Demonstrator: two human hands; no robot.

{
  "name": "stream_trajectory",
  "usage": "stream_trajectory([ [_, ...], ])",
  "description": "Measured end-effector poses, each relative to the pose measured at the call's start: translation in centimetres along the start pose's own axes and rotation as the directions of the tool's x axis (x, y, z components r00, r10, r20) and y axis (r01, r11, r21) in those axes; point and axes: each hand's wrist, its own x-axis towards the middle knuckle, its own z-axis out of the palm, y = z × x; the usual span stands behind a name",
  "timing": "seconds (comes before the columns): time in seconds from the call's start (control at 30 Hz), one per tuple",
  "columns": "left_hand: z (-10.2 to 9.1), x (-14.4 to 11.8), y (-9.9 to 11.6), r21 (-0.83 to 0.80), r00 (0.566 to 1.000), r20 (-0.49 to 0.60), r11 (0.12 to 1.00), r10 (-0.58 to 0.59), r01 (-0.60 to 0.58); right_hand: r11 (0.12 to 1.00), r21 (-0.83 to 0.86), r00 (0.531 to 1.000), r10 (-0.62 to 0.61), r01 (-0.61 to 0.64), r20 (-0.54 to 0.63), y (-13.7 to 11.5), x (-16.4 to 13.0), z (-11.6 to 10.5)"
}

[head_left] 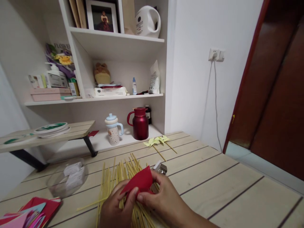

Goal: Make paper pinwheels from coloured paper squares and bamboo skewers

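Note:
A piece of red paper (pixel 142 180), folded or bent, is held up over the table between both hands. My left hand (pixel 118 202) grips its lower left side, thumb on top. On the right side my right hand (pixel 163 193) pinches it, the thumb at its lower edge and fingers partly hidden behind. Under the hands lie many thin yellow sticks (pixel 106 182), loosely side by side. Just beyond my right hand sits a small metallic object (pixel 161 167), partly hidden; its kind I cannot make out.
Two yellow paper pinwheels (pixel 152 142) on sticks lie farther back. At left are coloured papers (pixel 51 207) and a clear container (pixel 52 183) with white packets. A red thermos jug (pixel 140 125) and a lidded cup (pixel 113 131) stand behind, below shelves. A small raised stand (pixel 83 128) holds plates.

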Motion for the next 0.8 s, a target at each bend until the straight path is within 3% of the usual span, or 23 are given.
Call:
stream_trajectory([
  [0.13, -0.10, -0.07, -0.31, 0.050, 0.994, -0.015, 0.993, 0.109, -0.109, 0.997, -0.069, 0.999, -0.027, 0.024, -0.044, -0.17, 0.03, -0.10],
  [0.47, -0.09, -0.02, -0.24, 0.052, 0.978, -0.032, 0.978, 0.206, -0.204, 0.992, -0.085, 0.995, -0.096, 0.094, -0.014, 0.31, 0.25, -0.21],
  [0.6, 0.05, -0.11, 0.04, 0.023, 0.991, 0.018, 0.990, 0.136, -0.136, 0.988, -0.111, 0.993, -0.112, 0.108, -0.027, 0.25, 0.35, -0.26],
  [0.8, 0.13, -0.08, 0.29, -0.008, 0.991, 0.076, 0.994, -0.110, 0.111, 0.990, -0.072, 0.993, -0.121, 0.120, -0.008, 0.02, 0.33, -0.29],
])
